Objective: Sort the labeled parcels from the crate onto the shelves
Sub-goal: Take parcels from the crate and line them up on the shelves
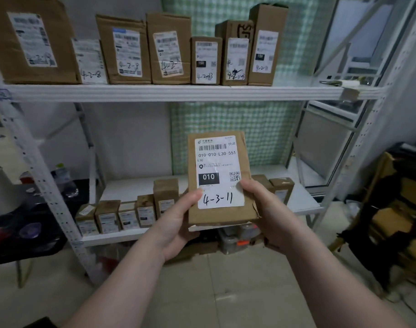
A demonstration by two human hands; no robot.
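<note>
Left grip [176, 223] and right grip [266, 209] both clutch one parcel [216, 162] marked 4-3-11 in front of the lower shelf [301, 204] - upper shelf [178, 92] and lower already carry rows of boxes [122, 214], so probably well along - crate's out of sight.

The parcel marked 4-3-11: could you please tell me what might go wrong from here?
Missorting: the upper-shelf boxes read 4-2, so the parcel likely belongs elsewhere. Setting it on the lower shelf could topple the small upright boxes. Its torn edge beside the right hand may rip further.
</note>
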